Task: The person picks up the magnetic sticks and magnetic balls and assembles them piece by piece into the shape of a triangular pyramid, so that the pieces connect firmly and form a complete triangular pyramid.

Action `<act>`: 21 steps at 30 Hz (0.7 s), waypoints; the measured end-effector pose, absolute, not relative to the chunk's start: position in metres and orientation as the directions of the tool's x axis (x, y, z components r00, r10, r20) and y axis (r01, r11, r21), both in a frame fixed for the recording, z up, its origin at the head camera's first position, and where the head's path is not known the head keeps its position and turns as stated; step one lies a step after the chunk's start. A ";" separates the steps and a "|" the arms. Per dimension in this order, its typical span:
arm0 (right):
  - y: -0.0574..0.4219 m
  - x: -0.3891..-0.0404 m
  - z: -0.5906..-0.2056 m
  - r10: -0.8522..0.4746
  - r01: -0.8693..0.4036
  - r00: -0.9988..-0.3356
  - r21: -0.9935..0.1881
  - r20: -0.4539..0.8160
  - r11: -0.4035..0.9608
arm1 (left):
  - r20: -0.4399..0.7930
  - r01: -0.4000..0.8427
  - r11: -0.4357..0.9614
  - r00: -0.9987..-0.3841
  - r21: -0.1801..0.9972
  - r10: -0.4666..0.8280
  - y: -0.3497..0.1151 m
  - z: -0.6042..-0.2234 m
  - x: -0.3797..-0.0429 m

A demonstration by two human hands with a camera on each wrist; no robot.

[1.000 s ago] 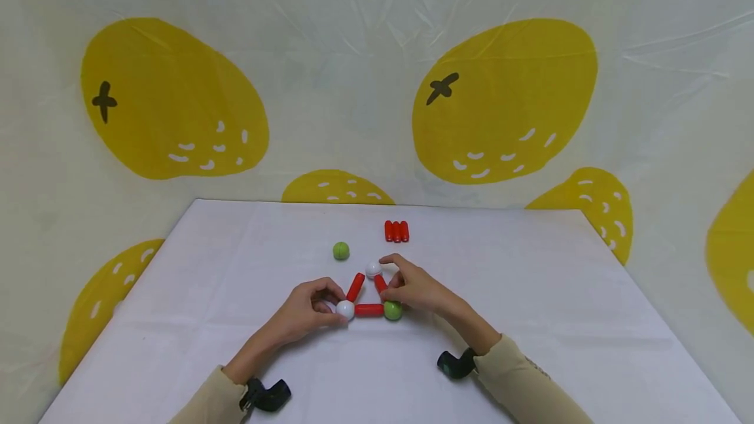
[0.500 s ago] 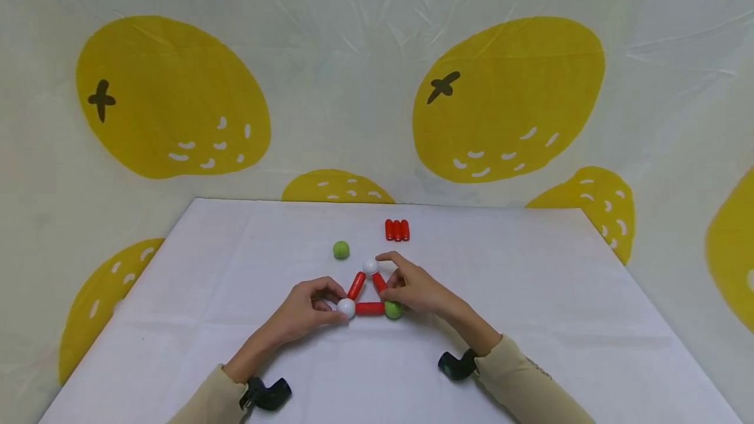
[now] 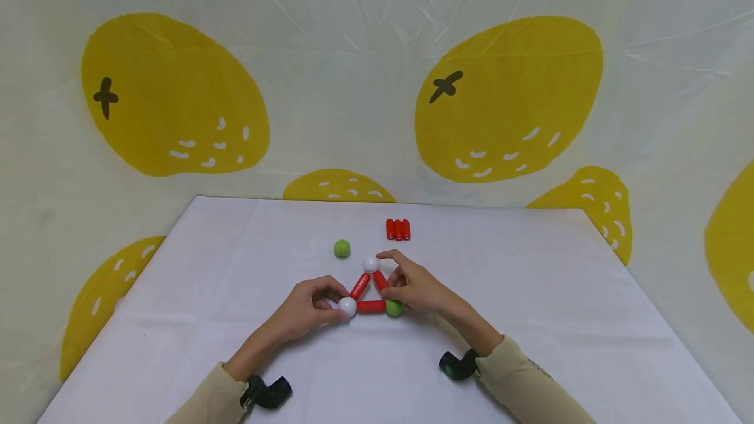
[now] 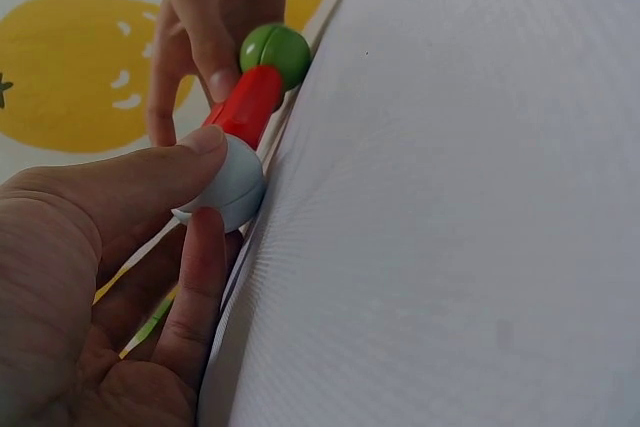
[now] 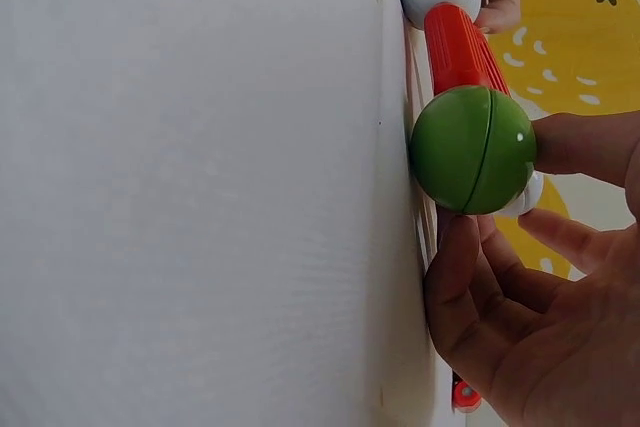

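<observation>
Head view: triangle of glossy red rods [image 3: 370,307] on table [image 3: 365,371]; corners are far white ball [image 3: 371,264], near white ball [image 3: 347,307], seamed green ball [image 3: 394,308]. Left hand [image 3: 313,303] has fingers pinching near white ball; right hand [image 3: 417,286] has fingers gripping green ball.

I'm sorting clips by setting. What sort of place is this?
Probably a tabletop play or filming setup; the wider room is out of view. A yellow-patterned sheet fills the background, and balls and red rods sit on a white table.
</observation>
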State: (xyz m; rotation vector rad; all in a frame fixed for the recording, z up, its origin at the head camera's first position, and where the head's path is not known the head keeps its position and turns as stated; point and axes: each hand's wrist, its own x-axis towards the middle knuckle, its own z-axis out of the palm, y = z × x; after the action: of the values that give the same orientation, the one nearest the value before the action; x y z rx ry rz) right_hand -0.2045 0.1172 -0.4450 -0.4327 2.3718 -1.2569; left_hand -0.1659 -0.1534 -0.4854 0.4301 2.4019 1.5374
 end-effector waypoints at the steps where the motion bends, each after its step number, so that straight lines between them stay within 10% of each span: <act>1: 0.118 -0.205 -0.445 -0.460 -0.083 -0.862 -0.835 -0.214 0.544 | -0.057 0.108 0.398 -0.923 0.911 0.379 -0.153 -0.486 -0.166; 21: 0.121 -0.208 -0.447 -0.474 -0.057 -0.842 -0.831 -0.258 0.554 | -0.050 0.114 0.413 -0.930 0.904 0.365 -0.154 -0.488 -0.167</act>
State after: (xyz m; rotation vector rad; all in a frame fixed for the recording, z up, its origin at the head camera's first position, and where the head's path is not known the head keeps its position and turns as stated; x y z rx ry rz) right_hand -0.2083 0.1212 -0.4473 -0.4289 2.3335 -1.2240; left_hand -0.1669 -0.1537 -0.4880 0.4200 2.4303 1.5267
